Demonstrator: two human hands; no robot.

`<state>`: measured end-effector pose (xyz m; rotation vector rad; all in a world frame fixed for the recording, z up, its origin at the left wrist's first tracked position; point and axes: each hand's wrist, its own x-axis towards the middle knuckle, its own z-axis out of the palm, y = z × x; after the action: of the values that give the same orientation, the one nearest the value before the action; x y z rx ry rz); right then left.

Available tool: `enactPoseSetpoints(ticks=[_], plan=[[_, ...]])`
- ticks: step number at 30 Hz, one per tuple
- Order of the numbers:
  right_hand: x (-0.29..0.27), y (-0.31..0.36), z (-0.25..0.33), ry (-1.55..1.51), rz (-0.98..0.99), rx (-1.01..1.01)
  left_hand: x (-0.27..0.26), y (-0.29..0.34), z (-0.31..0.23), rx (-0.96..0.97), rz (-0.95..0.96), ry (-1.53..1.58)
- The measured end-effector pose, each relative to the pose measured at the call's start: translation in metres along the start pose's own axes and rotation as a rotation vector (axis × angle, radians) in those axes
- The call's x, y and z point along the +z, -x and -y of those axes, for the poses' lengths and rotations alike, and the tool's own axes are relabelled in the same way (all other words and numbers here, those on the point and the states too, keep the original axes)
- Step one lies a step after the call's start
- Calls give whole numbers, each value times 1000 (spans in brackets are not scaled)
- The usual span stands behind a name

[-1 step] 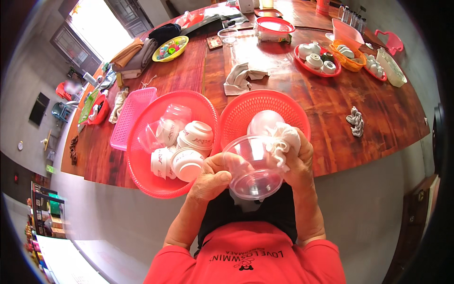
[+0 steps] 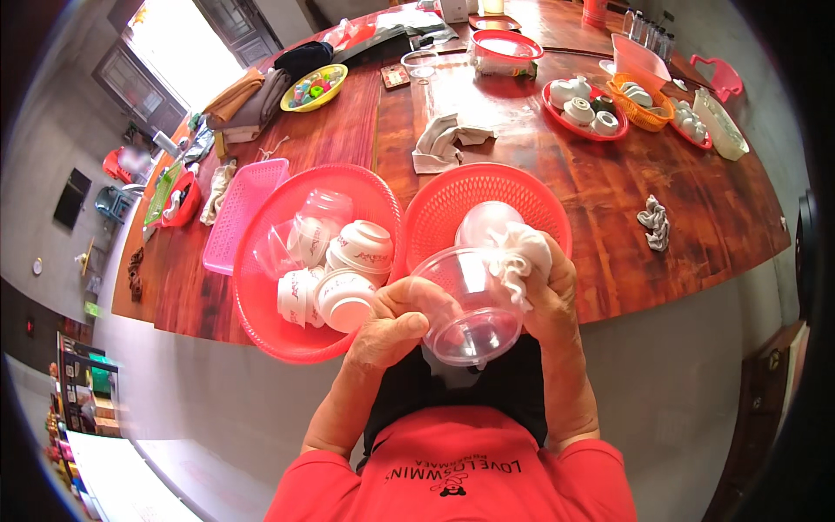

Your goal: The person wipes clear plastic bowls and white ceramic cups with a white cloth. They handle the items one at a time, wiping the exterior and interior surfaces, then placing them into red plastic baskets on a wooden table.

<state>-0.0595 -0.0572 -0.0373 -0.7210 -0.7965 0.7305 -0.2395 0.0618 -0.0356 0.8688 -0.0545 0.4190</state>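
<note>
My left hand (image 2: 391,324) is closed on the left side of a clear plastic bowl (image 2: 472,335), which is tilted in front of my body. A bunched white cloth (image 2: 519,252) is gripped in my right hand (image 2: 555,300) and pressed against the bowl's right rim. Just beyond, a red plastic basket (image 2: 548,202) contains a rounded, whitish translucent bowl (image 2: 487,223). Left of it stands another red basket (image 2: 261,324), with several white patterned bowls (image 2: 346,300) and clear plastic bowls (image 2: 323,206) inside. Part of my right hand's fingers is hidden behind the cloth.
A pink perforated tray (image 2: 248,204) leans by the left basket. Crumpled cloths lie on the wooden table (image 2: 609,261), one grey (image 2: 654,224) at right and one beige (image 2: 435,148) ahead. Farther back are a red tray of teaware (image 2: 578,111), an orange basket (image 2: 641,115) and a yellow basket (image 2: 300,106).
</note>
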Motion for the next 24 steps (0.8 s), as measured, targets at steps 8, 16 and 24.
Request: enactPoseSetpoints(ticks=[8, 16, 24], plan=[[22, -18, 27, 654, 141, -183, 25, 3, 8, 66, -167, -458], [62, 15, 4, 1294, 186, -737, 18, 13, 23, 207, -291, -699], [26, -34, 13, 683, 142, -55, 26, 1, 30, 277, -95, -825]])
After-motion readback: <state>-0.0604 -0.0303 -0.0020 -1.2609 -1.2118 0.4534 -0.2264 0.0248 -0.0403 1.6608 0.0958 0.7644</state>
